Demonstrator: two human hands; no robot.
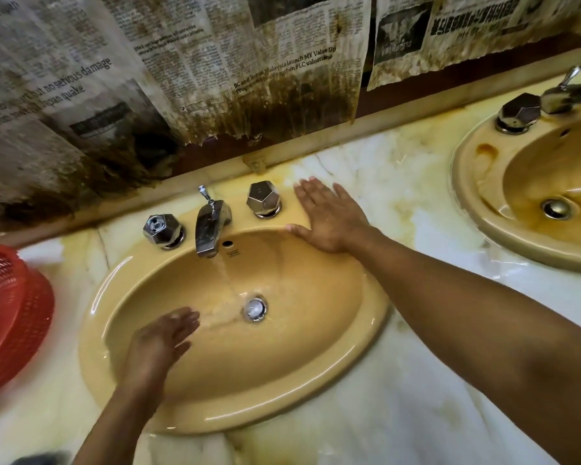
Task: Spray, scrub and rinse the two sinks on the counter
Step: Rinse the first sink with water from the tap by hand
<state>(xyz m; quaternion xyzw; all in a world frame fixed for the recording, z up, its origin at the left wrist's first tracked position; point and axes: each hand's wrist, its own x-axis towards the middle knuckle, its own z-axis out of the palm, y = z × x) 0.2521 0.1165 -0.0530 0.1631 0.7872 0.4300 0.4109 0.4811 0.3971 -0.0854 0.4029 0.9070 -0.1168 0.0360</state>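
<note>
- The back rim of the near sink (366, 330) is crowded by the left knob (163, 228), the tap (212, 229) and the right knob (264, 199); only narrow gaps are left between them.
- The middle of the bowl is crossed by the water stream (223, 273), which falls just beside the drain plug (255, 309).
- The bowl's front left is taken up by the left hand (163, 337); the right half is left open.
- The rim just right of the right knob is covered by the flat right hand (326, 216), and its forearm is stretched over the worktop (399, 196).
- A bare strip of worktop is left between the near sink and the far sink (483, 213).
- The left side is blocked by a red basket (10, 317).
- The back is closed off by a wall hung with newspaper (182, 78).
</note>
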